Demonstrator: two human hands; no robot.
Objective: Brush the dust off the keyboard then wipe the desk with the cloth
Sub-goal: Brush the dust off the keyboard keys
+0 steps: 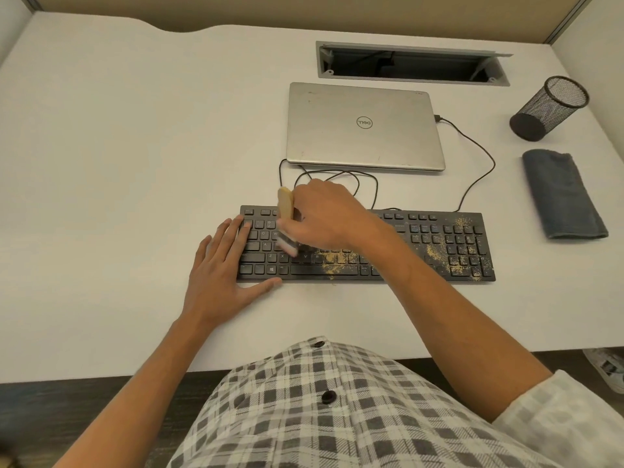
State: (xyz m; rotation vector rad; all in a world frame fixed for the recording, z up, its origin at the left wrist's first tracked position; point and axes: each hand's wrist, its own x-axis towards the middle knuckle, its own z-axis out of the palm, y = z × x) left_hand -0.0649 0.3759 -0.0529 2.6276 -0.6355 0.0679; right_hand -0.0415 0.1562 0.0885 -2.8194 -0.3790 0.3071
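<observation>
Mid-brushing, by the look of it, with the cloth stage not yet begun. Right hand (324,214) curled round a wooden-handled brush (286,221), handle tip pointing up and away, bristles down on the letter keys of the black keyboard (366,246) toward its left end. Left hand (224,270) flat and open, fingers straight across the keyboard's left edge, thumb along its front edge, seemingly bracing it. Keyboard's long axis set left to right along the desk (135,146). Yellowish dust (337,263) lying rightward of the bristles: one patch just beside them near the space bar, a larger scatter well apart over the number pad. Likely sweep therefore rightward along that axis. Folded grey cloth (562,194) untouched at far right, nearer the right hand.
</observation>
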